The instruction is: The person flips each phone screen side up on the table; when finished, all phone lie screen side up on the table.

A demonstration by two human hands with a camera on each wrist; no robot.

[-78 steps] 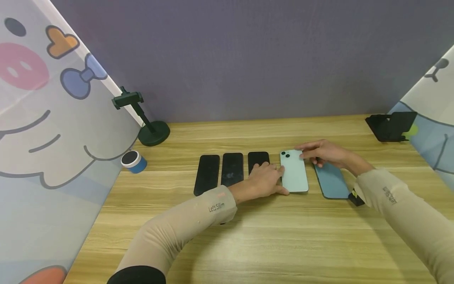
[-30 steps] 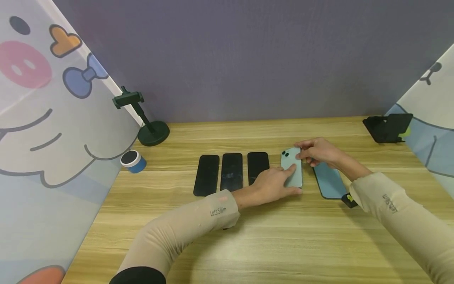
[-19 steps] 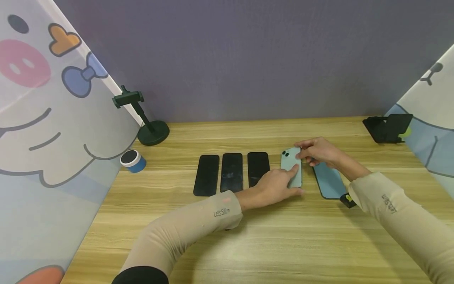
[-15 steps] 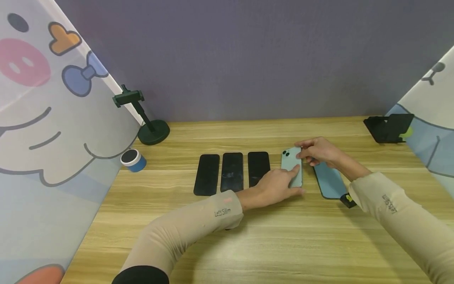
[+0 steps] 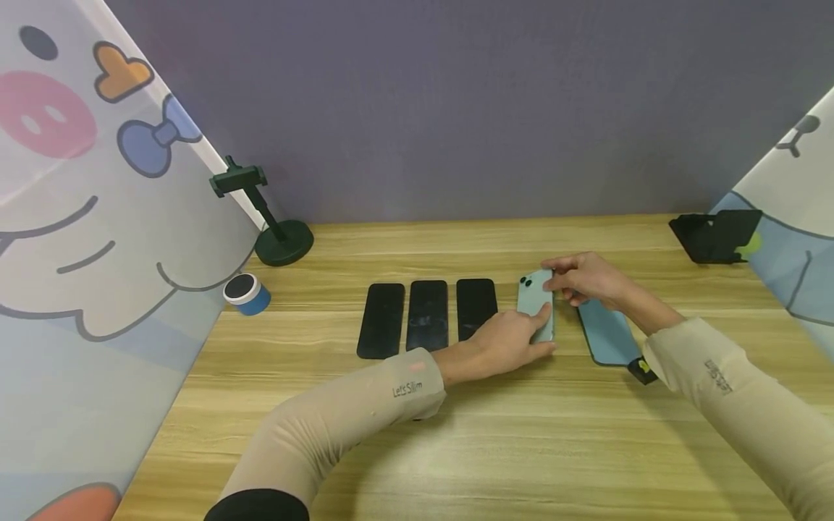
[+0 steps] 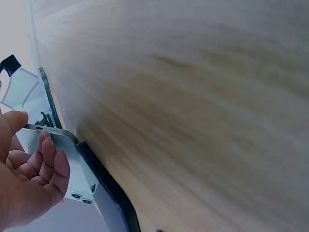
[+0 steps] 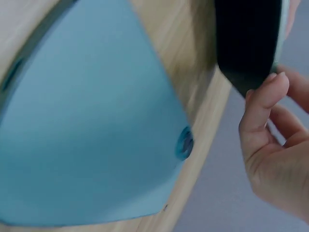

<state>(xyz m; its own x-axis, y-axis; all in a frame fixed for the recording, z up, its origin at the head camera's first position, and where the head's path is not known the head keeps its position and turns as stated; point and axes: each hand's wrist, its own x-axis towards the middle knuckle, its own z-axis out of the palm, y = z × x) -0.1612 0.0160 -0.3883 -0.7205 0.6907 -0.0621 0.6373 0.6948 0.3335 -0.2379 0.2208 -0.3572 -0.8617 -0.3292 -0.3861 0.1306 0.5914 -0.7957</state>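
Note:
A pale green smartphone (image 5: pixel 534 291) is tilted, its right edge raised off the table and its camera back up. My left hand (image 5: pixel 504 344) grips its lower end; in the left wrist view the thumb is on the bottom edge and the fingers lie against the back. My right hand (image 5: pixel 589 281) pinches the upper right corner. The right wrist view shows the dark screen (image 7: pixel 246 38) underneath. Flat on the table at its right lies a blue smartphone (image 5: pixel 606 331). To the left, three black smartphones (image 5: pixel 381 318) lie in a row, the nearest partly behind my left hand.
A dark green phone stand (image 5: pixel 283 242) is at the back left, with a blue and white jar (image 5: pixel 253 298) in front of it. At the back right sits a black folding stand (image 5: pixel 719 235). A grey partition (image 5: pixel 417 108) closes the wooden table's rear.
The pale green smartphone lay flat at first; its right edge has since risen. My left hand has shifted right along its lower end. Over the last half second almost nothing has moved.

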